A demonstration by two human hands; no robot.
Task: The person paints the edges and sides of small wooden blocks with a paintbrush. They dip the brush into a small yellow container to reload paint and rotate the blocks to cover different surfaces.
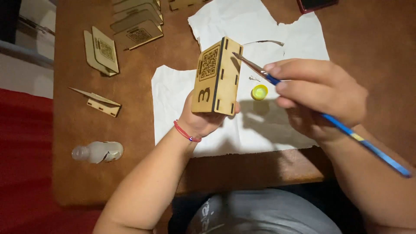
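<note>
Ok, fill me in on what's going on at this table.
A person's left hand holds a small wooden box upright above a white paper sheet. The right hand holds a blue-handled brush with its tip on the box's side. A small yellow cap sits on the paper; a clear bottle lies on the brown table.

The left hand [200,119] is largely hidden behind the wooden box [216,77] it holds; only its heel and a fingertip show. The right hand [318,97] covers the middle of the paintbrush [303,99]. A dark object [314,4] and a stack of wooden panels [136,19] are cut off by the top edge. The contents of the yellow cap [259,92] are too small to tell. The plastic bottle [97,152] appears blurred.
</note>
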